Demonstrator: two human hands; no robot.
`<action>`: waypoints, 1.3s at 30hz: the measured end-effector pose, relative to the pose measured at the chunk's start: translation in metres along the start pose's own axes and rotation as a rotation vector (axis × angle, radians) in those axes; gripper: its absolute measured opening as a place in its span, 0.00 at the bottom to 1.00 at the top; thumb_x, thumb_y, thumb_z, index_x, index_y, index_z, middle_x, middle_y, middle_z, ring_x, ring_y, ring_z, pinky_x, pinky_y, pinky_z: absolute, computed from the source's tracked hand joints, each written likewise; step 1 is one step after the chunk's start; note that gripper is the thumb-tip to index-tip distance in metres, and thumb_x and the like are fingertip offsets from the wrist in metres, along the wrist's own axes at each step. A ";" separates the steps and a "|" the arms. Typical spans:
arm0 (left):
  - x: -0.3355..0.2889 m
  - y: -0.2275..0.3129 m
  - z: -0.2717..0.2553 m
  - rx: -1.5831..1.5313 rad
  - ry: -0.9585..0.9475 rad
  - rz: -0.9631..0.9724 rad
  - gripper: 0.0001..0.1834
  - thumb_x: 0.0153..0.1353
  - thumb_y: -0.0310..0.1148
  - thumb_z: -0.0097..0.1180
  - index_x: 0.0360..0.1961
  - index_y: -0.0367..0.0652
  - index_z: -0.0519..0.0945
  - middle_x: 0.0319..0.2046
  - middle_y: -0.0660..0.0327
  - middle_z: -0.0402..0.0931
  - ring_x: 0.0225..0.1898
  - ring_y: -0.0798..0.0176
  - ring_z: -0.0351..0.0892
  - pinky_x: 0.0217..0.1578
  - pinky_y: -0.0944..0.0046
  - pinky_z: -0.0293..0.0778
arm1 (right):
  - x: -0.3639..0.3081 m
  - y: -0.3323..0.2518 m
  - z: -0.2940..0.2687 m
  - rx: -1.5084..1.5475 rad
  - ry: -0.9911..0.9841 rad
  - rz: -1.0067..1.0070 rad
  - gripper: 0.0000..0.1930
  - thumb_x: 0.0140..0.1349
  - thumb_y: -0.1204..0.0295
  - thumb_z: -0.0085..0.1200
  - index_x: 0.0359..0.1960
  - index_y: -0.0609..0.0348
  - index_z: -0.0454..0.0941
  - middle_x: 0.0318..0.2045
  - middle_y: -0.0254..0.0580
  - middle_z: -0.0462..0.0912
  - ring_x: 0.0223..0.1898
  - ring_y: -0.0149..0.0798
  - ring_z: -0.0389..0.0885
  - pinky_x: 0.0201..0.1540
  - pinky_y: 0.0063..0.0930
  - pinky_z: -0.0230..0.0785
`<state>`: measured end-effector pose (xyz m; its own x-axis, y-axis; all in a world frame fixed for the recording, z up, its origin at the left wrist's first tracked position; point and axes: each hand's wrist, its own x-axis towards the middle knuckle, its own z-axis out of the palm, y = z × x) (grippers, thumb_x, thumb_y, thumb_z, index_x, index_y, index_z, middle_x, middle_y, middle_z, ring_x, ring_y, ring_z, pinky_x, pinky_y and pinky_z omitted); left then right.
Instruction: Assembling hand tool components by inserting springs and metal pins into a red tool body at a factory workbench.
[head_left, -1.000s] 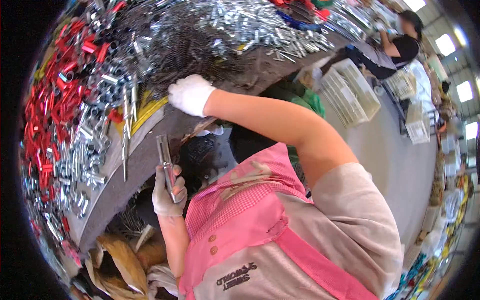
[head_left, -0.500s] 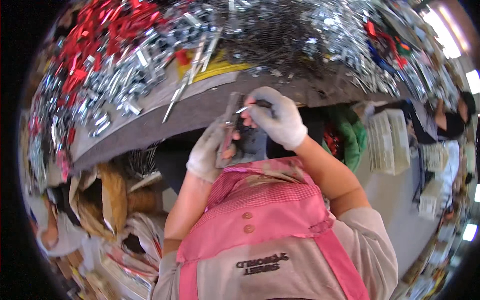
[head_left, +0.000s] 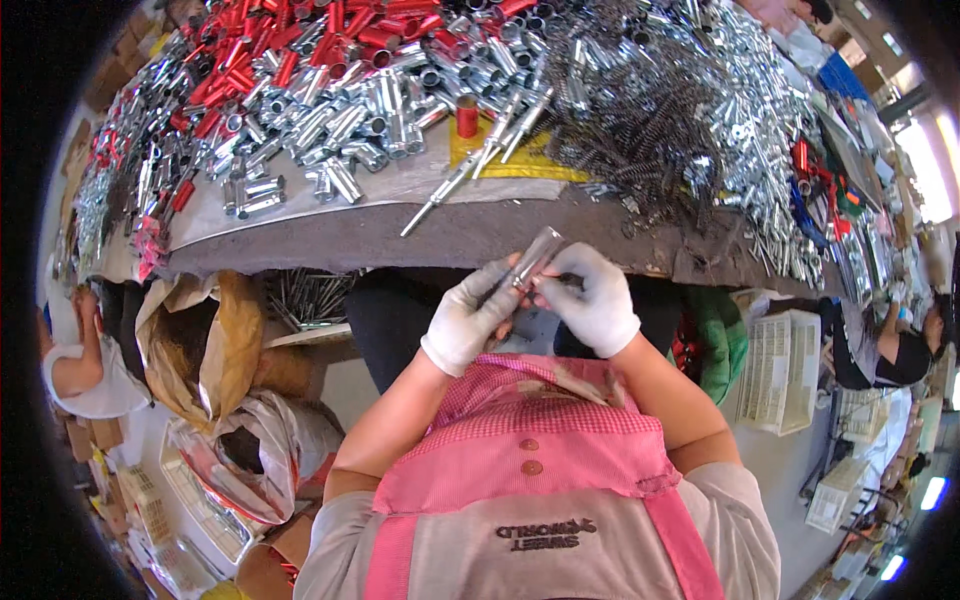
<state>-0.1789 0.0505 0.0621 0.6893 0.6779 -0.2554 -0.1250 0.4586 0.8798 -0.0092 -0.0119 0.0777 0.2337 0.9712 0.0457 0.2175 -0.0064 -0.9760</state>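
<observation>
In my white-gloved left hand (head_left: 465, 318) is a shiny metal tube (head_left: 540, 250), slanting up and to the right toward the bench edge. My right hand (head_left: 597, 300), gloved too with bare fingertips, is closed in a pinch close against the tube's side. Whatever those fingers hold is too small or hidden to name. Both hands are just above my lap, in front of the bench. Past them on the bench lie long thin metal rods (head_left: 440, 198) and an upright red tube (head_left: 467, 117) on a yellow sheet (head_left: 548, 166).
Heaps of silver tubes (head_left: 345, 125), red tubes (head_left: 245, 75), dark springs (head_left: 645, 125) and slim metal parts (head_left: 765, 150) cover the bench. Below stand open sacks (head_left: 232, 345) at left and a pale crate (head_left: 780, 370) at right. Other people (head_left: 95, 370) sit at both sides.
The view has shifted, so the bench shows more fully. The tube now tilts further right. My right hand has moved from above the tube's middle to its right side, fingers still pinched.
</observation>
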 end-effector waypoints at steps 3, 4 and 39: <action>-0.003 0.009 -0.013 0.171 -0.117 0.082 0.26 0.67 0.36 0.48 0.65 0.45 0.61 0.31 0.64 0.74 0.19 0.75 0.66 0.18 0.76 0.62 | 0.019 -0.001 -0.001 0.558 -0.275 0.361 0.15 0.57 0.72 0.60 0.41 0.64 0.68 0.30 0.37 0.79 0.26 0.28 0.78 0.25 0.20 0.71; -0.004 0.010 -0.018 0.104 -0.135 0.099 0.26 0.67 0.35 0.46 0.65 0.44 0.58 0.35 0.63 0.74 0.21 0.76 0.67 0.21 0.76 0.64 | 0.027 -0.005 0.000 0.312 -0.263 0.293 0.15 0.58 0.71 0.59 0.41 0.64 0.68 0.30 0.37 0.78 0.25 0.28 0.78 0.25 0.21 0.71; 0.002 0.028 0.004 0.757 -0.081 0.210 0.19 0.55 0.38 0.61 0.43 0.37 0.75 0.22 0.62 0.73 0.23 0.71 0.71 0.26 0.68 0.68 | 0.015 -0.028 -0.075 0.028 -0.019 -0.139 0.19 0.57 0.75 0.58 0.49 0.58 0.68 0.42 0.41 0.79 0.39 0.30 0.76 0.42 0.24 0.70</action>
<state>-0.1782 0.0625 0.0883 0.7583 0.6500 -0.0496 0.2417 -0.2097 0.9474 0.0594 -0.0153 0.1221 0.1850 0.9667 0.1768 0.2203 0.1346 -0.9661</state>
